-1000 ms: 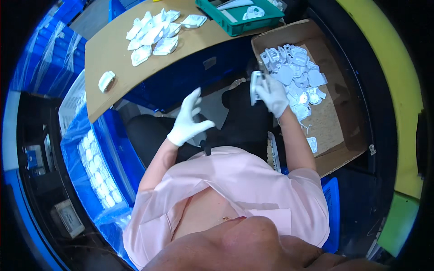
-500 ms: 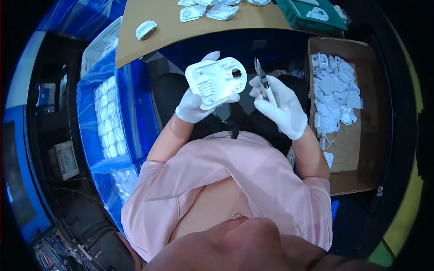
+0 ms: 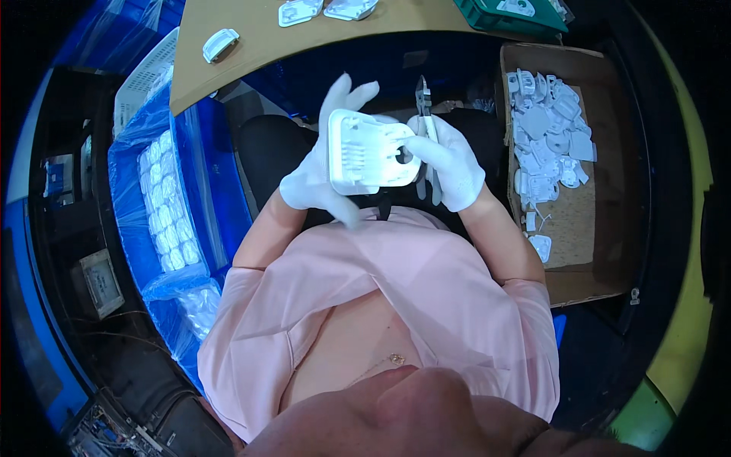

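Left hand (image 3: 308,179) gloved, fingers (image 3: 335,93) splayed; right hand (image 3: 460,169) gloved, fingers curled; 2 forearms (image 3: 266,238) bare

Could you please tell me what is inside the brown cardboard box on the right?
The brown cardboard box holds a heap of white plastic parts, with some bare tan bottom showing beside them. Whatever lies beneath the heap is covered.

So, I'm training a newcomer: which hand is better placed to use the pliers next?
Probably the right hand: it holds the pliers beside the white part; the left hand is spread open.
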Available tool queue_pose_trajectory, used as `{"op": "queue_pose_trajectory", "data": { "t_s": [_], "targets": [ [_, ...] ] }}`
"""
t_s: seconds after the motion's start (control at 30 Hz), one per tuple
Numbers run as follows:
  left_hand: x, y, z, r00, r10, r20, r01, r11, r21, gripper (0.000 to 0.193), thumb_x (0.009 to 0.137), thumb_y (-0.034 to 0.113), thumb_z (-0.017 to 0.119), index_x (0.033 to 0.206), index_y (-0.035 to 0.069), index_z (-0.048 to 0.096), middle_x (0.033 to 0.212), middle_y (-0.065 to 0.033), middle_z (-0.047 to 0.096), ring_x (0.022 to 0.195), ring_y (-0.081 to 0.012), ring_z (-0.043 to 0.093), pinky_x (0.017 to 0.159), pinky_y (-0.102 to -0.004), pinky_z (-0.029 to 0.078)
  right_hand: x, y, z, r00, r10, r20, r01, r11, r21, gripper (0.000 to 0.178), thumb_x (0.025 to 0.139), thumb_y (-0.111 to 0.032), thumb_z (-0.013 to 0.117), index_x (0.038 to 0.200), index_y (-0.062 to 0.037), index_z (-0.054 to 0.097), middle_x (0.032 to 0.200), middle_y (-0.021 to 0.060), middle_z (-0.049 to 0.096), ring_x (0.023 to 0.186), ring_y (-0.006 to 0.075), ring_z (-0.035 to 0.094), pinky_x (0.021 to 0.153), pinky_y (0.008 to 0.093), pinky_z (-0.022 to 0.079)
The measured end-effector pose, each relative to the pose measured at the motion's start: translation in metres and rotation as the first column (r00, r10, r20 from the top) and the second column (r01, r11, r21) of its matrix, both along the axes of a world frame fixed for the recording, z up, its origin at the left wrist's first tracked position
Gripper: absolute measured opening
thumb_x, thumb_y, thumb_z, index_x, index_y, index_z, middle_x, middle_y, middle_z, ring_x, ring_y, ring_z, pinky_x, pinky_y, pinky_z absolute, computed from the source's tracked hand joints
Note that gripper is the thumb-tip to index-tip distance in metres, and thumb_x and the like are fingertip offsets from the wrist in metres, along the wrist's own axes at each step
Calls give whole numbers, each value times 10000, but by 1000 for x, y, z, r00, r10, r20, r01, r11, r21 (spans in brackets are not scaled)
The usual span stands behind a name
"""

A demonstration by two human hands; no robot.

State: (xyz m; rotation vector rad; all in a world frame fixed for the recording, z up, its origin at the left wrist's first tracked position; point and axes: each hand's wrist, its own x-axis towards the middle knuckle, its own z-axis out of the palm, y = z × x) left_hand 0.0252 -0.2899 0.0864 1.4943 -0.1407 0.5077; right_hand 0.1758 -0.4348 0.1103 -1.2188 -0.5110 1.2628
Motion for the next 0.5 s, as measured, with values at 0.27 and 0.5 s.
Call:
{"op": "queue_pose_trajectory", "data": {
  "t_s": [0.27, 0.5],
  "targets": [
    [-4, -6, 12, 988, 156, 11, -134, 884, -448, 1134, 620, 261, 808, 1508, 93, 123, 1271, -120, 470, 1076, -179, 523, 958, -325, 439, 2, -4, 19, 772, 149, 618, -146, 988, -56, 327, 824, -145, 605, 1104, 11, 543, 924, 54, 595, 794, 130, 581, 698, 287, 486],
    [-8, 2, 18, 980, 191, -61, -201, 928, -314, 965, 667, 335, 686, 1472, 26, 252, 1288, -134, 489, 976, -142, 494, 913, -266, 408, 4, -15, 44, -59, 318, 946, -298, 899, -321, 411, 714, -92, 667, 1115, -69, 581, 873, 125, 585, 805, 323, 571, 721, 405, 469]
  ]
}}
